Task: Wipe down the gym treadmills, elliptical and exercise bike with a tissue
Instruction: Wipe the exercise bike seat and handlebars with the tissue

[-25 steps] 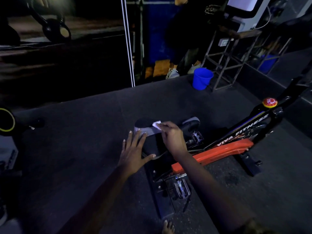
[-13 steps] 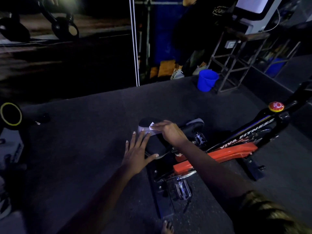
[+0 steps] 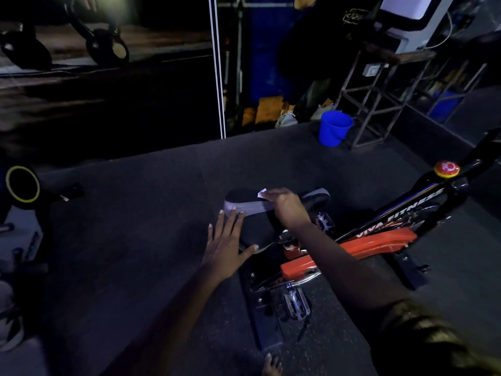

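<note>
Dark rubber floor (image 3: pixel 135 240), exercise bike (image 3: pixel 366 245) standing on it, blue bucket (image 3: pixel 334 128) beyond

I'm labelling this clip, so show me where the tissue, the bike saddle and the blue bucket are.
tissue (image 3: pixel 262 192): head view, on the white corner that shows.
bike saddle (image 3: pixel 240 196): head view, on its black top surface.
blue bucket (image 3: pixel 335 129): head view, on its front wall.

One exercise bike (image 3: pixel 374 245), one red knob (image 3: pixel 446 168), one tissue (image 3: pixel 262 192) and two hands (image 3: pixel 226 248) (image 3: pixel 286 206).
</note>
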The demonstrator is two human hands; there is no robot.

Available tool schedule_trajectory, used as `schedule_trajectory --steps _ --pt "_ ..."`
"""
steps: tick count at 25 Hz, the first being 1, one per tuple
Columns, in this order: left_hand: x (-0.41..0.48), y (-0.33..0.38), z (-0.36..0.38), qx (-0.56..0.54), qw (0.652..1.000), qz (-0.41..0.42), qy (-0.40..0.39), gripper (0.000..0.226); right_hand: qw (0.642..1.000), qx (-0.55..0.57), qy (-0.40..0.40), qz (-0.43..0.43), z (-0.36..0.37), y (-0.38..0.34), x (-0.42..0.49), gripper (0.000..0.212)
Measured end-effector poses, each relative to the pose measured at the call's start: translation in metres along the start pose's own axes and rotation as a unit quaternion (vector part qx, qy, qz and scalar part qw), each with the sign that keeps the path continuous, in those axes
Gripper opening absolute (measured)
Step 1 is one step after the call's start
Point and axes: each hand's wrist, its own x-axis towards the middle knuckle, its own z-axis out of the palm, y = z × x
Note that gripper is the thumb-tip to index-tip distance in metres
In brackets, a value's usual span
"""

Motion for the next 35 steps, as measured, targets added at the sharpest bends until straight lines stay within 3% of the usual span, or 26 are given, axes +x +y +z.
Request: schedule_trajectory --steps 4,9,11,13,16,21,26,29,31,33,35 --pt "-0.004 0.006 0.003 0.008 1.000 0.017 0.019 0.078 0.995 -0.006 0.086 -0.054 0.009 -0.008 -0.041 0.043" --pt "0.012 0.022 0.002 0.005 0.996 0.062 0.063 0.079 0.989 0.017 0.097 -0.110 0.005 -0.004 -0.094 0.037" --pt "0.033 0.030 -0.001 0.025 0.993 0.091 0.070 0.078 0.987 0.018 0.149 -0.061 -0.011 0.014 -0.094 0.036" --pt "0.053 0.038 -0.002 0.061 0.990 0.110 0.057 0.083 0.972 0.031 0.225 0.063 -0.027 0.042 -0.079 0.039" --pt "0.067 0.039 0.005 0.134 0.983 0.127 0.024 0.086 0.954 0.045 0.242 0.172 -0.022 0.064 -0.065 0.048" --pt "0.065 0.035 0.023 0.186 0.970 0.136 0.078 0.065 0.924 0.101 0.296 0.221 0.016 0.033 -0.076 0.052" --pt "0.065 0.036 0.025 0.191 0.966 0.138 0.104 0.063 0.926 0.153 0.303 0.163 0.044 0.002 -0.095 0.062" --pt "0.065 0.035 0.025 0.196 0.965 0.138 0.104 0.063 0.907 0.148 0.354 0.174 0.003 0.025 -0.080 0.045" --pt "0.066 0.035 0.025 0.196 0.964 0.141 0.107 0.064 0.923 0.141 0.311 0.176 -0.024 0.040 -0.059 0.036" --pt "0.066 0.033 0.026 0.194 0.965 0.142 0.107 0.064 0.973 0.025 0.212 0.082 -0.031 0.050 -0.043 0.037" --pt "0.066 0.033 0.026 0.192 0.966 0.140 0.100 0.064 0.984 -0.078 0.157 0.014 -0.026 0.072 -0.040 0.039"
